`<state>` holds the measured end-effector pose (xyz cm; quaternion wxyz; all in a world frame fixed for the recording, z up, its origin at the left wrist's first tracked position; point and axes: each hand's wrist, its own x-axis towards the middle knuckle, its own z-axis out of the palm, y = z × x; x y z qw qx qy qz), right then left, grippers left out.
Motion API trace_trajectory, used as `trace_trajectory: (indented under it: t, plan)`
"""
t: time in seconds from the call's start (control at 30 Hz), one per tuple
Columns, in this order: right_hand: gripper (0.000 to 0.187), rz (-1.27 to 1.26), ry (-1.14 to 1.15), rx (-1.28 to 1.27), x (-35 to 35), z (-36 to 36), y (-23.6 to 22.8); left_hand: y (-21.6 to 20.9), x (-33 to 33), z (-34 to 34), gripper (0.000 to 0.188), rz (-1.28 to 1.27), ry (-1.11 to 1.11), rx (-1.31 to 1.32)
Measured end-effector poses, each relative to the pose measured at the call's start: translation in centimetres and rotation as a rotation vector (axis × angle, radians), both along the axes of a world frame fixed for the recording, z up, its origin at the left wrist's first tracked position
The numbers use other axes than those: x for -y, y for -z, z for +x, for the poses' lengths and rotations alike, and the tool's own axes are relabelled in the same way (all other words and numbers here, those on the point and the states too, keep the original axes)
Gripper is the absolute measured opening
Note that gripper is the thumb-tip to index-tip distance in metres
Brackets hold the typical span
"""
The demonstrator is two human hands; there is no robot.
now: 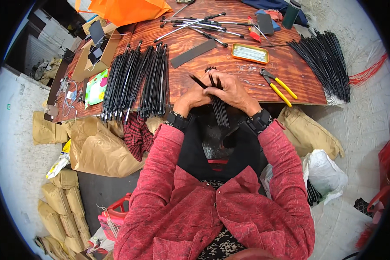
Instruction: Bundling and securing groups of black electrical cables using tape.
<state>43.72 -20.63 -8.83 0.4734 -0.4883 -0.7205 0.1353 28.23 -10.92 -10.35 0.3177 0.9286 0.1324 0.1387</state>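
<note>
At the table's near edge my hands meet around a bundle of thin black rods (219,113). My right hand (237,92) is closed on the bundle, whose lower ends hang down past the edge and whose tips poke up between the fingers. My left hand (194,96) is pressed against it from the other side, fingers closed, with a few black rod ends (197,81) sticking out to the left; its fingertips are partly hidden. Left of my hands lie two piles of black rods with silvery parts (154,80). Yellow-handled pliers (281,88) rest to the right.
Beyond my hands are a flat dark bar (193,53), a yellow tray (233,53) of thin silvery pieces, and crossed metal rods (199,26). A large fan of black rods (327,65) overhangs the right edge. A cardboard box (80,65) stands left. Brown sacks (310,130) flank my legs.
</note>
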Motion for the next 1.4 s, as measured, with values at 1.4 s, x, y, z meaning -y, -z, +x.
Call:
trace_trajectory:
  t: [1.4]
  plan:
    - [0.028, -0.173, 0.036, -0.141, -1.9, 1.4, 1.5, -2.5, 0.1, -0.4, 0.026, -0.624, -0.163, 0.463]
